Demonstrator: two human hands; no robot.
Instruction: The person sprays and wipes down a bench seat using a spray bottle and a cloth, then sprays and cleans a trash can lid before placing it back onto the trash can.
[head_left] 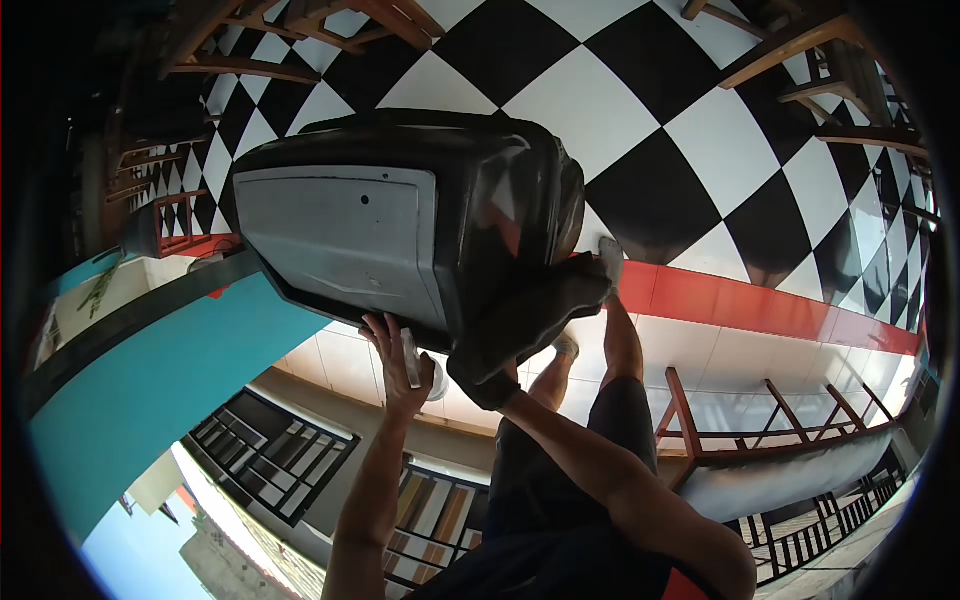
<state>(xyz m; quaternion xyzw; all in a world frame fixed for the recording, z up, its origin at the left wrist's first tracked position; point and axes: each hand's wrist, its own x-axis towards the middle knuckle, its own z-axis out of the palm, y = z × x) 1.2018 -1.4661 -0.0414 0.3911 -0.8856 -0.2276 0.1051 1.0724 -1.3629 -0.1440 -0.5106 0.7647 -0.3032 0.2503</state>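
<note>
A large black casing with rounded edges (pixel 505 190) and a flat grey panel (pixel 335 225) fills the middle of the head view. My left hand (pixel 393 362) is at its lower edge, fingertips close to or touching it. Between that hand's thumb and fingers is a small clear plastic container (pixel 411 358), with a white round part (pixel 438 377) behind the thumb. A dark cloth (pixel 535 310) lies against the casing's right side, its folds reaching toward my right hand (pixel 508 372). The cloth covers most of that hand, which appears to grip it; the fingers are hidden.
Black and white checkered floor tiles (pixel 590 95) spread beyond the casing, bordered by a red strip (pixel 735 297). Wooden furniture legs (pixel 785 55) stand at the upper right and upper left. A wooden bench (pixel 690 430) is at the right, a teal wall (pixel 170 370) at the left.
</note>
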